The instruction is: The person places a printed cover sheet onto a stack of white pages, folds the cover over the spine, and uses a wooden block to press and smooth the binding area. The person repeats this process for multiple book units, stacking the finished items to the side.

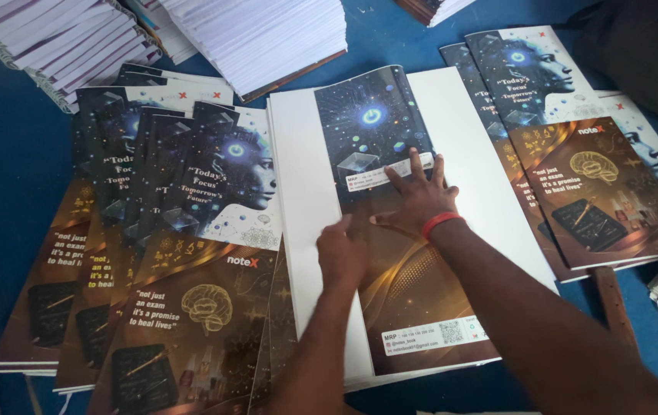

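A printed cover sheet point(390, 154), dark blue at the top and brown-gold below, lies on a wider white sheet point(298, 184) in the middle. My right hand point(415, 201), with a red band at the wrist, presses flat on the cover with fingers spread. My left hand point(342, 253) rests on the cover's left edge, fingers curled down onto it. Neither hand grips anything that I can see.
A fan of several printed covers point(183, 253) lies at the left, more covers point(598, 192) at the right. Stacks of white paper blocks point(267, 31) stand at the back, another stack point(60, 38) at the back left. Blue floor point(6, 177) surrounds everything.
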